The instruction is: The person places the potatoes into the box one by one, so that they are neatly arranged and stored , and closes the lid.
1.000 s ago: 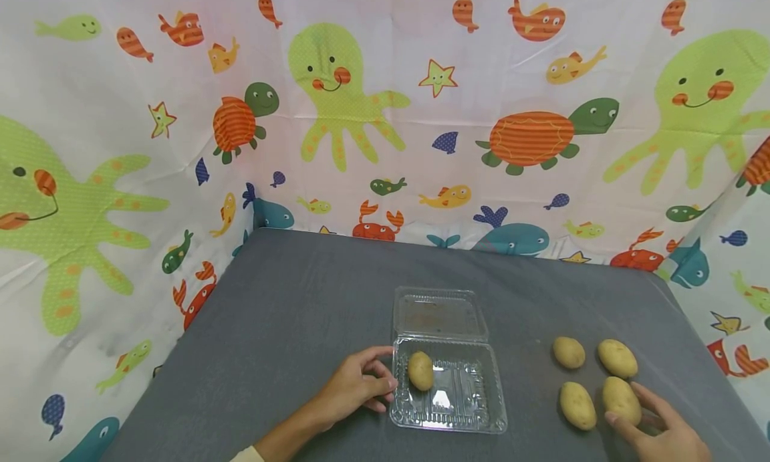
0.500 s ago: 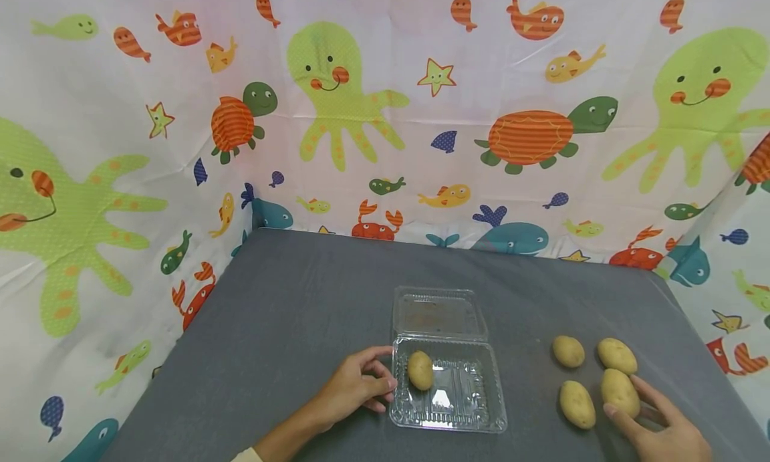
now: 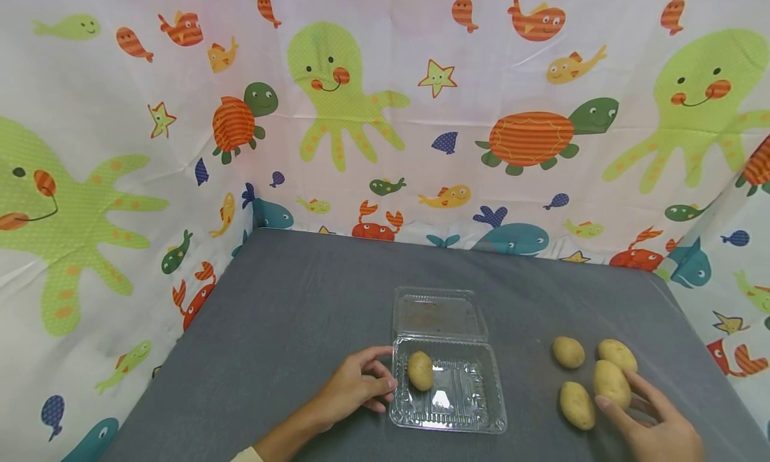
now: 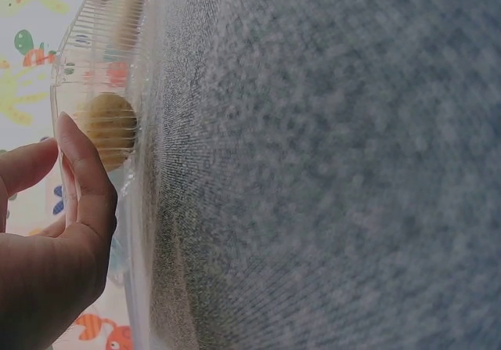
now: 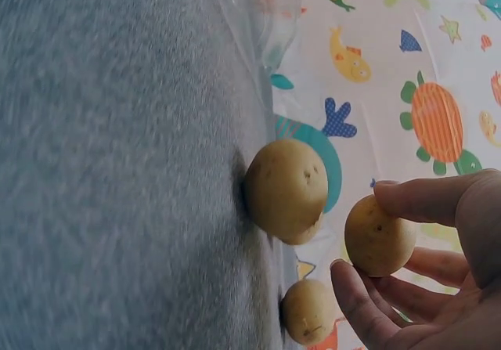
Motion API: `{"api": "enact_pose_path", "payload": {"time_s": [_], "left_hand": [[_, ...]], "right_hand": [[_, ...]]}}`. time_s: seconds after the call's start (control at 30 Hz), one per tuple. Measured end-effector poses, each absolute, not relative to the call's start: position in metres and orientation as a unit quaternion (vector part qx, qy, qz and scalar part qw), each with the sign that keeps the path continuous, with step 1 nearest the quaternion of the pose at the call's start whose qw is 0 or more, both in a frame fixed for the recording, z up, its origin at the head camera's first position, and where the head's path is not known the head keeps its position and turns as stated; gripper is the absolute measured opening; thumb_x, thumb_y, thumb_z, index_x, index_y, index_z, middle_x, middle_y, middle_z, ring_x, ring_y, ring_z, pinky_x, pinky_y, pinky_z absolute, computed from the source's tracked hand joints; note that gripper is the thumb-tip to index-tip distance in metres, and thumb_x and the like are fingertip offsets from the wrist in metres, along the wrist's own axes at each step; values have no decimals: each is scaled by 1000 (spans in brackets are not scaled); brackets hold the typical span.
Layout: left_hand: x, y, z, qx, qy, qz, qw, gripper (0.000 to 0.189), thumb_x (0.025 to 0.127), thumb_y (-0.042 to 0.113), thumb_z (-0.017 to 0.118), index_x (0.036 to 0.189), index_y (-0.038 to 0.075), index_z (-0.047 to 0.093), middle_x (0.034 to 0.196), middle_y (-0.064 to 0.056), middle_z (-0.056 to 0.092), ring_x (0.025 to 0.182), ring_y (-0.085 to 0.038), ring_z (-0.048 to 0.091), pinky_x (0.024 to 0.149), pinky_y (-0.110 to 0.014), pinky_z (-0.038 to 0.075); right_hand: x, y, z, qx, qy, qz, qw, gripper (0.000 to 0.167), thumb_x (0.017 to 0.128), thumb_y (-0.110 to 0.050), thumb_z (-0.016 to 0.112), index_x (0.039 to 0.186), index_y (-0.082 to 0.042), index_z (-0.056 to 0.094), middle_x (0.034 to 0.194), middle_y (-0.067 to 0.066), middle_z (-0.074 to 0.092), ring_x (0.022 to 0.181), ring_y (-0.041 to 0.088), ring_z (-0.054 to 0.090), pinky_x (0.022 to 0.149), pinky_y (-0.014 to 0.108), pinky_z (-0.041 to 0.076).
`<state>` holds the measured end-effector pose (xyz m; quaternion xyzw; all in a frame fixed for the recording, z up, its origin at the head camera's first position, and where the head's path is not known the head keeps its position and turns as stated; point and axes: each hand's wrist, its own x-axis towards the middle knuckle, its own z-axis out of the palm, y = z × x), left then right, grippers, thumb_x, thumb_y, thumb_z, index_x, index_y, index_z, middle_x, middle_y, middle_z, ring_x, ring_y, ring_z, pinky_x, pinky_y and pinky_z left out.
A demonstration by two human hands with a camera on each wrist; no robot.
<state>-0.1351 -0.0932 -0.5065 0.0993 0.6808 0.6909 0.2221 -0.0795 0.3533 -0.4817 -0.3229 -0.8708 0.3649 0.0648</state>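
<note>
Your right hand (image 3: 664, 427) pinched a potato (image 3: 611, 383) above the table (image 3: 301, 295) near three other potatoes (image 3: 577, 406), calling for a steady lift clear of them, while your left hand (image 3: 355, 387), loose, touched the box (image 3: 472, 408).

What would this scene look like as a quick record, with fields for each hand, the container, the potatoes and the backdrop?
Left hand: touches the left edge of the clear plastic container
Right hand: pinches a held potato, raised above the gray table
Lid: open, folded away from the person
Inside container: one boxed potato, toward the left side
Loose on table: three other potatoes, right of the container
Potato total: five
Backdrop: white cloth printed with sea creatures
</note>
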Motion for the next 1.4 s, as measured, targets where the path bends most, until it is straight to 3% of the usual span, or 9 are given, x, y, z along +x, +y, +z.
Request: {"api": "enact_pose_path", "payload": {"time_s": [0.13,0.33,0.43,0.53,0.57,0.73,0.87,1.13,1.4], "left_hand": [[-135,-93,-507,99,680,692,220,65,98,5,73,156,-3,44,101,-11,68,84,-20,73,66,-30,66],[-136,-93,-507,96,688,685,220,63,98,6,73,155,-2,47,101,-10,68,85,-20,74,67,-30,66],[-135,-93,-507,96,689,684,220,63,98,7,73,154,-1,47,101,-11,69,85,-20,74,67,-30,66],[-135,-93,-507,97,688,684,221,63,98,7,73,155,-2,47,101,-11,69,85,-20,74,67,-30,66],[-135,-93,-507,97,687,685,221,64,98,7,73,155,-2,47,101,-11,69,85,-20,74,67,-30,66],[-135,-93,-506,95,685,687,223,64,98,7,73,155,-2,46,101,-11,68,85,-20,74,67,-30,66],[-135,-93,-506,95,686,686,222,64,98,7,73,155,-1,46,101,-11,68,85,-20,74,68,-31,66],[-135,-93,-505,99,685,686,225,65,99,8,72,156,-2,45,101,-11,68,85,-20,74,68,-31,66],[-135,-93,-506,98,689,683,222,64,98,8,73,155,-3,46,101,-11,68,86,-22,74,68,-31,66]], "right_hand": [[-80,346,-481,-302,-877,365,81,84,87,-51,86,153,-8,56,150,24,59,77,-26,33,55,4,42],[-83,335,-478,-275,-878,380,94,79,88,-44,87,151,-7,58,149,24,60,75,-30,35,57,1,41],[-85,329,-476,-269,-880,381,86,78,89,-45,86,151,-7,57,150,23,59,88,-9,61,58,3,44],[-86,323,-476,-261,-883,380,83,79,89,-47,86,150,-7,58,149,21,60,102,15,68,59,5,48],[-86,321,-476,-260,-883,382,84,78,89,-48,86,150,-7,58,147,18,62,104,16,68,59,6,49],[-85,314,-477,-251,-871,408,105,74,86,-45,89,148,-14,63,126,-17,66,81,-26,47,62,3,49],[-84,309,-477,-241,-865,426,110,73,85,-44,90,147,-16,64,106,-39,56,81,-25,51,62,6,51],[-83,297,-478,-217,-866,440,95,73,85,-41,91,148,-15,63,124,-10,70,82,-20,55,64,9,54],[-87,277,-475,-138,-862,461,157,65,84,-22,94,142,-9,67,99,-29,65,88,-17,60,72,5,54]]}}
